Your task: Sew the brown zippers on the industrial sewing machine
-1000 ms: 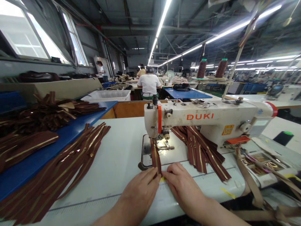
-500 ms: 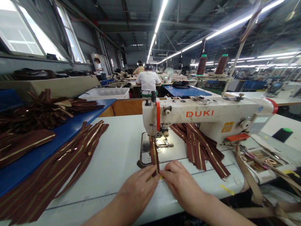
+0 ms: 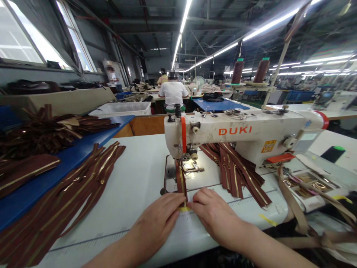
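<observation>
Zip (image 3: pixel 181 182) runs straight ahead to machine (image 3: pixel 237 128); left hand (image 3: pixel 161 216) nearer, over near end; right hand (image 3: pixel 216 209) curled beside (can't tell either grip).

The machine (image 3: pixel 234 131) is smooth painted metal, scuffed and stained, above a plate (image 3: pixel 205 180) of shiny bare metal. The strip (image 3: pixel 182 182) under the machine's needle end is matt brown cloth with glossy, gold-coloured metal teeth; the zips (image 3: pixel 235 175) beneath the machine's arm and the bundle (image 3: pixel 55 212) left of the machine look the same. Around the machine, the worktop (image 3: pixel 139 160) is smooth with a soft sheen. Behind the machine, the panel (image 3: pixel 149 125) looks like wood.
</observation>
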`<state>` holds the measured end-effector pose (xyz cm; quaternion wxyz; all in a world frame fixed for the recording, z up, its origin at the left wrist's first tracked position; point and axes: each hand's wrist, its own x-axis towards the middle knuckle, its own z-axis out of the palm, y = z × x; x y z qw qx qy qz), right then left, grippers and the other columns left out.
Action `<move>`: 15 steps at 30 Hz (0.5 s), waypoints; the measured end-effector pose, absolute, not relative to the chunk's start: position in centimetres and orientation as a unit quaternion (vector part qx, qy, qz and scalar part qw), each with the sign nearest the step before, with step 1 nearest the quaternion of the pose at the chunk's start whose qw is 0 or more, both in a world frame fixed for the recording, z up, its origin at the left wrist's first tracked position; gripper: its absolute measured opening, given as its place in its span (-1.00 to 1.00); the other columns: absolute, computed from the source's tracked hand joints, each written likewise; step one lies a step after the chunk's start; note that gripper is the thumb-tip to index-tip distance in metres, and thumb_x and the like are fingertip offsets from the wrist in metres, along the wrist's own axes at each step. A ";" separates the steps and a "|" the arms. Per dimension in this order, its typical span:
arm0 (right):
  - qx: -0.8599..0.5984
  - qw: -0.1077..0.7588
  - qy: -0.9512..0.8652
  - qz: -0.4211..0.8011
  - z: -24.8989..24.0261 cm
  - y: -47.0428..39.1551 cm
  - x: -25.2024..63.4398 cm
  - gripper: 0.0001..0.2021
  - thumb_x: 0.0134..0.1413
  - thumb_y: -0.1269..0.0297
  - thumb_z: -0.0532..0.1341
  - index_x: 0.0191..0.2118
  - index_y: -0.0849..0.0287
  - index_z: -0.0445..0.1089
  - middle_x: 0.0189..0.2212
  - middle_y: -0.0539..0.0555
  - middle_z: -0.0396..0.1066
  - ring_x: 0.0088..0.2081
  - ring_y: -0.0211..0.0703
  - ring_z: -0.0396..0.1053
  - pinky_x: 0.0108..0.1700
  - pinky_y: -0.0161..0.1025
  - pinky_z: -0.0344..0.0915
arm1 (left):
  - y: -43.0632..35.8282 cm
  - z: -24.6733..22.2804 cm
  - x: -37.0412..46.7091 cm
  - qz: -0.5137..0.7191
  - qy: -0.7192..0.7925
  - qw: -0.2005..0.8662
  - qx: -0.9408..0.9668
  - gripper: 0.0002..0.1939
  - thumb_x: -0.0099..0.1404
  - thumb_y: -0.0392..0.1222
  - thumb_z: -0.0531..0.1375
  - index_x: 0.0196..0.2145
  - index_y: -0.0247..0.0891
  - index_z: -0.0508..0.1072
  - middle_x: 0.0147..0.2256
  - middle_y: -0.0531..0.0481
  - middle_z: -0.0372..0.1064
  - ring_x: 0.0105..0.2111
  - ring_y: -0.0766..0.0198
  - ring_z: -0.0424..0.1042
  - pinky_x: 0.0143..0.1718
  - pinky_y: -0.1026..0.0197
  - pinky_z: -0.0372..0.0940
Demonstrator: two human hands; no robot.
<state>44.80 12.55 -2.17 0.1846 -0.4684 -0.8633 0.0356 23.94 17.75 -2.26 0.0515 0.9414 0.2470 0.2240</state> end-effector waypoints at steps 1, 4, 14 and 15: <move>-0.464 0.175 -0.868 0.025 -2.1 12.6 44.8 -0.82 0.22 0.41 0.07 -0.10 0.19 0.34 -0.26 0.08 0.32 -0.19 -0.11 0.17 -0.13 -0.20 0.20 | 17.8 -2.1 24.2 0.225 0.255 0.067 0.938 -0.67 0.31 -0.35 0.00 0.00 -0.22 0.33 -0.06 -0.09 0.42 -0.06 0.18 0.40 0.00 0.09 0.35; -0.445 0.150 -0.883 -0.004 -1.8 12.9 45.0 -0.85 0.22 0.41 0.07 -0.14 0.22 0.34 -0.27 0.09 0.32 -0.19 -0.10 0.16 -0.12 -0.17 0.17 | 17.7 -1.7 25.0 0.210 0.257 0.090 0.939 -0.69 0.29 -0.39 0.00 -0.07 -0.23 0.38 -0.11 -0.11 0.39 -0.10 0.17 0.39 -0.05 0.07 0.37; -0.425 0.154 -0.891 0.021 -1.7 13.3 46.1 -0.80 0.24 0.41 0.05 -0.11 0.17 0.36 -0.29 0.08 0.34 -0.18 -0.12 0.18 -0.13 -0.19 0.16 | 17.3 -1.6 25.4 0.216 0.238 0.056 0.945 -0.65 0.30 -0.38 0.00 0.00 -0.20 0.36 -0.10 -0.10 0.38 -0.11 0.16 0.37 -0.07 0.06 0.38; -0.424 0.162 -0.890 0.030 -1.7 13.2 46.2 -0.79 0.24 0.42 0.04 -0.11 0.16 0.37 -0.28 0.08 0.34 -0.18 -0.12 0.19 -0.13 -0.19 0.17 | 17.3 -1.7 25.4 0.218 0.237 0.048 0.945 -0.66 0.30 -0.37 0.01 -0.02 -0.19 0.37 -0.09 -0.09 0.38 -0.10 0.16 0.37 -0.06 0.06 0.38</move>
